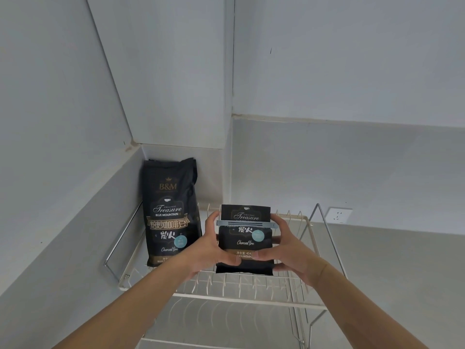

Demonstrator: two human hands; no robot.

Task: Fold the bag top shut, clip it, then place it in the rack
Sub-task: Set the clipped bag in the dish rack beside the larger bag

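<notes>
Left hand: the left hand (216, 244) is out at full reach, forearm running up from the lower left, fingers wrapped round the bag's left edge and the thumb pressed across its lower front.
Right hand: the right hand (285, 248) mirrors it from the lower right, fingers curled behind the bag's right edge, thumb laid on the front so the two thumb tips nearly meet.
Grip: both hands are closed on the same bag, one on each side, palms facing each other.
Bag: the folded bag (245, 239) sits upright between the palms, printed face toward the person, long axis vertical, top pointing up toward the wall.
Bag place: it is over the upper tier of the rack (241, 297), its bottom edge down at the tines; whether it rests on them cannot be told.
Clip: a pale grey bar clip (247, 224) lies flat across the bag just above the thumbs, its long axis level, its ends poking past both edges.
Fold: the top is doubled over and stands squat and square above the clip.
Material: the bag is matte black film, creased, with gold and white lettering and a round pale-blue sticker.
Rack build: thin shiny metal wire, rows of short upright tines, a looped rail beyond each hand.
Neighbour: left of the left hand, a taller bag (171, 212) of the same print stands upright in the rack's far corner, unclipped.
</notes>
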